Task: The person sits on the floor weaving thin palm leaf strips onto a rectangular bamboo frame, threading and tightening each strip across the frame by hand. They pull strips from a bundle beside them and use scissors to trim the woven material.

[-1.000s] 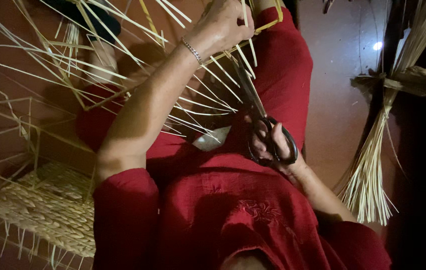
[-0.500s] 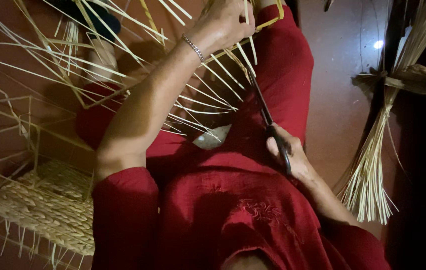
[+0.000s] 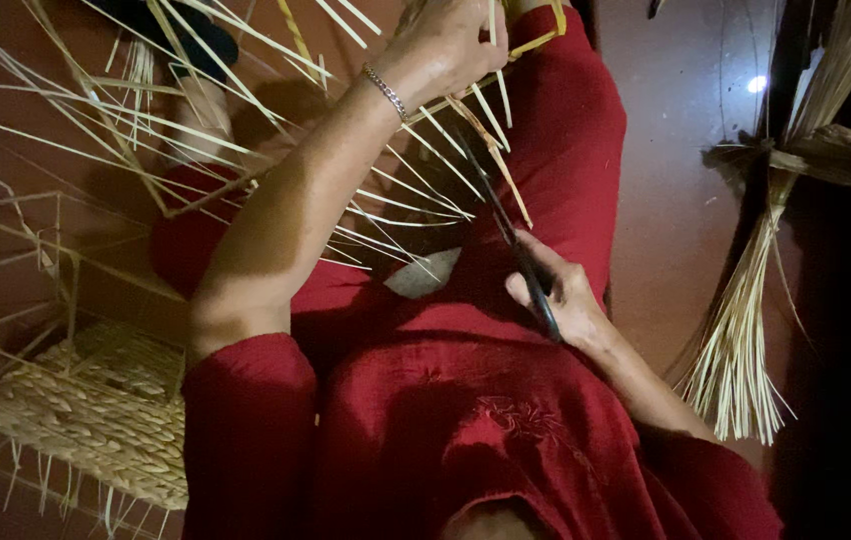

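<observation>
My left hand (image 3: 446, 45), with a thin bracelet on the wrist, grips the edge of a half-woven piece made of pale bamboo strips (image 3: 386, 190) that fan out over my lap. My right hand (image 3: 566, 300) holds dark scissors (image 3: 506, 225) by the handles. The blades point up and away from me and reach the strips just below my left hand. The blades look nearly closed and are seen edge-on. I wear red clothing (image 3: 466, 420).
A woven straw basket with a thin wire frame (image 3: 86, 410) sits at the lower left. A bundle of long straw (image 3: 746, 340) hangs at the right beside a dark area. A small pale scrap (image 3: 426, 272) lies on my lap. Red-brown floor (image 3: 686, 150) lies beyond.
My right hand has turned the scissors from a flat view, handle loops showing, to edge-on, and lifted them slightly towards the strips. My left hand has stayed on the weave.
</observation>
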The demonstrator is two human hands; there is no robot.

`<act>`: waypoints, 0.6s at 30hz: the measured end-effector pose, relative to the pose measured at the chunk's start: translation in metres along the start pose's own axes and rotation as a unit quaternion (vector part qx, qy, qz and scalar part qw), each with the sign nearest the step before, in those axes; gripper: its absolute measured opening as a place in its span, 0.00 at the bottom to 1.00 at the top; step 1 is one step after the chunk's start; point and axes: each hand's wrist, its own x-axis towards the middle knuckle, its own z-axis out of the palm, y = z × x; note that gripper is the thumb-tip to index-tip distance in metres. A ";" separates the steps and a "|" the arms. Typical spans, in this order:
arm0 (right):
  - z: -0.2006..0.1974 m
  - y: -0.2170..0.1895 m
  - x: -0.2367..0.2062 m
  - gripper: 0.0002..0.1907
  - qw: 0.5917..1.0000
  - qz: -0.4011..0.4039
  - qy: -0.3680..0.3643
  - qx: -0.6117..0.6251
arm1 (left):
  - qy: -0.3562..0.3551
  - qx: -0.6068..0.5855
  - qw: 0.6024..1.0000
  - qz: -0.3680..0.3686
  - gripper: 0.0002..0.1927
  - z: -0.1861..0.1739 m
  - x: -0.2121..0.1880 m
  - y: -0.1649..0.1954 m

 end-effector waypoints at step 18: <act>0.001 -0.029 0.007 0.43 0.996 0.019 0.042 -0.078 | 0.004 -0.022 0.999 0.028 0.03 0.003 0.002 -0.018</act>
